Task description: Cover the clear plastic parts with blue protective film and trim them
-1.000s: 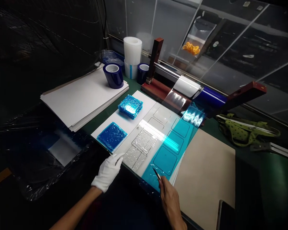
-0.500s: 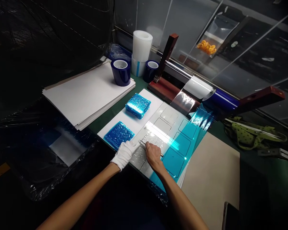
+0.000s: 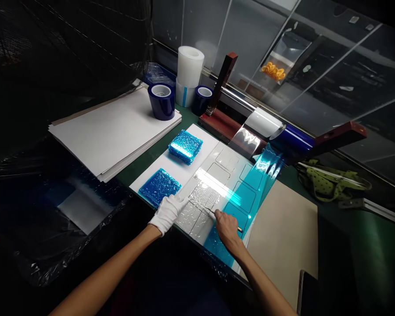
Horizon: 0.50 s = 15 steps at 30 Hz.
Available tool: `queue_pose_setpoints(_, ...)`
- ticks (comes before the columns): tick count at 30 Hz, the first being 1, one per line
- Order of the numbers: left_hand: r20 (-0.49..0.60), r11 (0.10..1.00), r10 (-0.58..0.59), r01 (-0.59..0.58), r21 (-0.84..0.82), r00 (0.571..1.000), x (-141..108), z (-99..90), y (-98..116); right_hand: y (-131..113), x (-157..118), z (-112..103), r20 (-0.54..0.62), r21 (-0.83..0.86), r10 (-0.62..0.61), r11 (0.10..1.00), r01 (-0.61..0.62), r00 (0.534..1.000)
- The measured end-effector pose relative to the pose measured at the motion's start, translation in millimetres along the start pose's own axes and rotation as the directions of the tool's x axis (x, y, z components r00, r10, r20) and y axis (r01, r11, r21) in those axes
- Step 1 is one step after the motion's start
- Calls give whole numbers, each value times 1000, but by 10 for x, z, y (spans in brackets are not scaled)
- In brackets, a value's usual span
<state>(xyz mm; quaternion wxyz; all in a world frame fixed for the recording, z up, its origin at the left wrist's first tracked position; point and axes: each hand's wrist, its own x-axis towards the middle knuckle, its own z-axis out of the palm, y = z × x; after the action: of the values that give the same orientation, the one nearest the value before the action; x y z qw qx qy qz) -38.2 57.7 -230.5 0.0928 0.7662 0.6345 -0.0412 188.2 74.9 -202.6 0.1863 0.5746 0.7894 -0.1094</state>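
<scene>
My left hand (image 3: 166, 214), in a white glove, holds nothing and rests flat at the near edge of a clear film (image 3: 213, 184), index finger stretched onto it. Beside it lies a dark blue film stack (image 3: 159, 188). In my bare right hand (image 3: 228, 226) is a slim pen-like craft knife (image 3: 239, 229), fingers closed round it, its thin tip pointing left over the film. Dark outlines of rounded rectangles show through the clear film and the blue film (image 3: 245, 188) to its right. A thicker blue stack (image 3: 185, 147) sits on the white board (image 3: 202, 131) farther back.
White sheets (image 3: 108, 131) are piled at left, bearing a blue tape roll (image 3: 162, 103). Clear film rolls (image 3: 190, 66) stand behind. A wooden stand (image 3: 222, 118) carries film rolls (image 3: 292, 138) at the back. A beige board (image 3: 283, 237) lies right, with a green patterned pouch (image 3: 325, 180) beyond.
My right hand has moved right and toward me with the knife, away from my left fingertips. My left hand stays by the same spot on the film. The whole view has shifted slightly.
</scene>
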Motion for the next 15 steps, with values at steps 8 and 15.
queue_pose_setpoints(8, -71, 999, 34, -36, -36, 997, -14, -39, -81, 239, -311, -16, 109, 9, 114, 993, -116, 987)
queue_pose_setpoints(15, -181, 989, 6, -33, -146, 983, -523, -23, -71, 172, -664, 202, 250, 261, 112, 949, -178, 962)
